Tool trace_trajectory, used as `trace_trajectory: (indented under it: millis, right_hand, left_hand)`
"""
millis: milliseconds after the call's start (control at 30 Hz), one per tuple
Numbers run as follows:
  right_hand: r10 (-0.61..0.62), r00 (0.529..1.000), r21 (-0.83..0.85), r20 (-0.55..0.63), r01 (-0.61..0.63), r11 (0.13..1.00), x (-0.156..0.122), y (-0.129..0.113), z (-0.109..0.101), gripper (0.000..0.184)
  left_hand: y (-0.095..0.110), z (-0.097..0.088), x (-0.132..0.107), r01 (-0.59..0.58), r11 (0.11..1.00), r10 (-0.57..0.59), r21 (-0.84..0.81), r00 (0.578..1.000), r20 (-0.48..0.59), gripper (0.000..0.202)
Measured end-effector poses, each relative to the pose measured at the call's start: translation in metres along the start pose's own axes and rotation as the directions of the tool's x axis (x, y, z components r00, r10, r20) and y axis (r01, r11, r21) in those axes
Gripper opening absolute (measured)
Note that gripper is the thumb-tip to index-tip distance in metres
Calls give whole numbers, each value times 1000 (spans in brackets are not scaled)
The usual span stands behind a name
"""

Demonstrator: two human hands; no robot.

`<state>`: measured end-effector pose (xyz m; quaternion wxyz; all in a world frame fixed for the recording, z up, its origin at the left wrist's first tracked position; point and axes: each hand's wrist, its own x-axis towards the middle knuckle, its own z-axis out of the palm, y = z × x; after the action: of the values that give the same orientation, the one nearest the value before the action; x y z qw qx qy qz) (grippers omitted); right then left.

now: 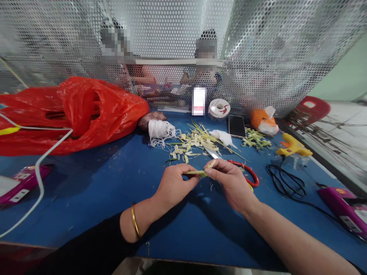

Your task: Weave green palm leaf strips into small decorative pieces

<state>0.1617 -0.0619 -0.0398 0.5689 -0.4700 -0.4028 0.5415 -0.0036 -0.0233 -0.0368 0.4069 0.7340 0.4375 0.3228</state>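
My left hand (174, 184) and my right hand (231, 183) meet above the blue table (114, 183), both pinching a thin pale green leaf strip (197, 172) held between them. The left hand grips its left end with curled fingers; a gold bangle (134, 222) sits on that wrist. The right hand pinches the strip's right end, where a short tip sticks up. Red-handled scissors (246, 172) lie just behind the right hand. A heap of cut leaf scraps (195, 143) lies farther back.
A red plastic bag (77, 110) fills the left back. White thread bundle (160, 130), tape roll (219, 109), phone (236, 126), yellow glue gun (292, 147) with black cord (286, 183), magenta devices (23, 181) (344, 206), white cable (40, 168). Perforated screen (258, 46) behind, people beyond it.
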Motion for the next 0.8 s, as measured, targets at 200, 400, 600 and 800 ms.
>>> trace_trajectory:
  millis: [200, 400, 600, 800]
  right_hand:
    - [-21, 999, -92, -33, 17, 996, 2, -2, -3, 17]
    - [174, 978, 88, -115, -164, 982, 4, -2, -5, 28]
    - [292, 948, 199, -124, -264, 944, 5, -1, -7, 32]
    - [298, 947, 211, -117, -269, 940, 6, 0, -6, 33]
  left_hand:
    - [1, 0, 1, 10, 999, -8, -52, 999, 33, 10]
    - [-1, 1, 4, 255, 841, -171, -477, 962, 213, 22]
    - [-3, 2, 5, 433, 689, -333, -580, 901, 278, 36]
    - [1, 3, 3, 397, 770, -311, -500, 917, 249, 15]
